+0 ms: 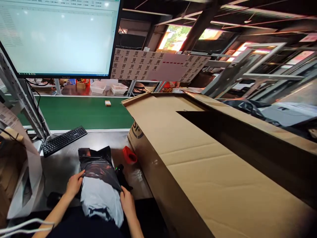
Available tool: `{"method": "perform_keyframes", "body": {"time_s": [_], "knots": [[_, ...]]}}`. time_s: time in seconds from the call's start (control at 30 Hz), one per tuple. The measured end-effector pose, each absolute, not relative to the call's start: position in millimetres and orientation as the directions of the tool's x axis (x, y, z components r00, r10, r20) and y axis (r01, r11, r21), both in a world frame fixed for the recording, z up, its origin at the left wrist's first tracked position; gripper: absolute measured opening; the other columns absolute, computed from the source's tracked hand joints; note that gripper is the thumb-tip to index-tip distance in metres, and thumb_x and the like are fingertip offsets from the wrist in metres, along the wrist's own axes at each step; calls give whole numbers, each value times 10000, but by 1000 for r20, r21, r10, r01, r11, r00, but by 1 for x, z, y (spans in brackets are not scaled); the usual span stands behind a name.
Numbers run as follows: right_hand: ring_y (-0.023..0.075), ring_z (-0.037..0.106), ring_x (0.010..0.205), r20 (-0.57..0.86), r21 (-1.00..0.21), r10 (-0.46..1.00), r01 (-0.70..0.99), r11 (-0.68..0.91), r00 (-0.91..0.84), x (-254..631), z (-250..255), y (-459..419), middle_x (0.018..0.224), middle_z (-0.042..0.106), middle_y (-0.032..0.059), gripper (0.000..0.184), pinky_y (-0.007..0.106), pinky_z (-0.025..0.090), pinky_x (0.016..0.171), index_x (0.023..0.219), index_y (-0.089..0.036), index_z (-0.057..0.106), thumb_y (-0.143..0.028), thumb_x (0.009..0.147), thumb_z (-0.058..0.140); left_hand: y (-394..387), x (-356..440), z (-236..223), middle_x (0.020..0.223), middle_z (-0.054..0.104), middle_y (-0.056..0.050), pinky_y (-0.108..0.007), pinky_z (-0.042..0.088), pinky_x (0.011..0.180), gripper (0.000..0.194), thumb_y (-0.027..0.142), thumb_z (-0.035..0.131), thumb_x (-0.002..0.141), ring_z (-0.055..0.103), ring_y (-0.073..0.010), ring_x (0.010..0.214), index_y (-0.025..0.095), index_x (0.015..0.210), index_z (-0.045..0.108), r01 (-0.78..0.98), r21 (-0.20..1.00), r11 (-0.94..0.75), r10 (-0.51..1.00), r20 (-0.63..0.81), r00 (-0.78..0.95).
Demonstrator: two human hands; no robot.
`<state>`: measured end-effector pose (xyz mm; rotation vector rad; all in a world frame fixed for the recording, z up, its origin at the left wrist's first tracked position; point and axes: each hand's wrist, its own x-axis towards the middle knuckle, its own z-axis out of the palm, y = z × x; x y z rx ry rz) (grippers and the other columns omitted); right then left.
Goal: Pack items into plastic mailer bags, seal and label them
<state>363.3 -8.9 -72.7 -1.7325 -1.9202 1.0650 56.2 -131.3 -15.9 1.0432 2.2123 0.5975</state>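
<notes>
In the head view, a white plastic-wrapped bundle (100,196) is seen on the metal table (59,168), low and left of centre, with its far part covered by a black plastic bag (99,167). Clock directions are read from the bundle, with 12 o'clock towards the top of the view.

The near edge of the bag is pinched at 2 places: at 10 o'clock by the left hand (74,184), and at 3 o'clock by the right hand (127,201). Both hands are held narrow, with the fingers closed on the dark film. The white wrap is left uncovered at 6 o'clock, where it is crumpled.

At 1 o'clock, a black device (120,170) with a green light is placed just beside the bag, and a red object (129,155) is set beyond it. A large open cardboard box (193,148) is seen at 3 o'clock. A black keyboard (64,140) is laid at 11 o'clock, below a lit monitor (61,39). At 12 o'clock, 1 small box (108,103) is carried on a green surface (84,114), and 2 white baskets (98,87) are seen past it.
</notes>
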Motion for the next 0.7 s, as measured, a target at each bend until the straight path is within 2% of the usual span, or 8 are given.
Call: {"method": "perform_keyframes", "body": {"time_s": [0.07, 0.17, 0.3, 0.37, 0.47, 0.53, 0.63, 0.7], "knots": [[361, 720, 1228, -245, -682, 954, 730, -42, -174, 367, -68, -12, 1306, 729, 216, 584, 475, 545, 1103, 1328, -34, 726, -206, 873, 403, -131, 59, -17, 1397, 724, -97, -364, 535, 1038, 525, 208, 491, 978, 704, -276, 1266, 306, 1475, 628, 503, 644, 577, 801, -326, -501], [371, 711, 1241, -269, -681, 944, 731, -48, -189, 358, -42, -1, 1314, 717, 237, 613, 503, 539, 1115, 1328, 9, 711, -182, 844, 387, -119, 54, 5, 1389, 727, -103, -419, 527, 1075, 528, 191, 563, 934, 688, -316, 1294, 302, 1441, 661, 537, 596, 597, 799, -379, -467], [352, 696, 1275, -69, -795, 977, 603, 67, -200, 349, -7, 15, 1352, 718, 187, 612, 500, 526, 1148, 1317, -80, 746, -296, 847, 421, -108, 39, 50, 1388, 731, -72, -427, 484, 1148, 495, 192, 546, 938, 666, -302, 1330, 317, 1387, 713, 557, 665, 498, 841, -215, -496], [347, 722, 1228, -89, -833, 981, 553, 22, -172, 357, -10, 8, 1275, 761, 182, 589, 480, 551, 1122, 1203, -118, 804, -339, 777, 462, -119, 37, 55, 1375, 740, -79, -449, 499, 1126, 492, 232, 574, 931, 675, -328, 1310, 326, 1394, 709, 549, 650, 526, 816, -203, -542], [400, 761, 1113, -267, -830, 954, 535, -156, -136, 381, -39, -23, 1111, 803, 214, 540, 512, 586, 1054, 943, -142, 849, -397, 625, 494, -157, 48, 28, 1259, 789, -129, -475, 539, 1043, 599, 244, 629, 886, 726, -375, 1207, 296, 1483, 634, 529, 528, 665, 742, -385, -549], [429, 760, 1093, -310, -846, 944, 486, -219, -114, 395, -62, -46, 1075, 807, 219, 538, 540, 579, 1049, 880, -162, 848, -455, 580, 511, -185, 60, -3, 1222, 800, -138, -435, 544, 1029, 626, 250, 580, 909, 742, -344, 1175, 235, 1534, 579, 493, 498, 713, 699, -458, -548], [408, 748, 1140, -350, -897, 928, 330, -294, -124, 400, -78, -66, 1083, 814, 185, 524, 505, 577, 1054, 896, -203, 853, -531, 602, 568, -209, 74, -39, 1264, 787, -123, -340, 540, 1041, 553, 262, 510, 927, 732, -274, 1207, 157, 1454, 642, 328, 587, 740, 647, -491, -583], [390, 761, 1111, -375, -899, 917, 298, -322, -140, 394, -80, -72, 1049, 820, 167, 513, 493, 605, 999, 918, -236, 856, -587, 650, 595, -213, 78, -48, 1245, 796, -109, -305, 544, 1030, 494, 242, 484, 915, 741, -251, 1187, 149, 1347, 707, 220, 663, 716, 639, -494, -589]]}}
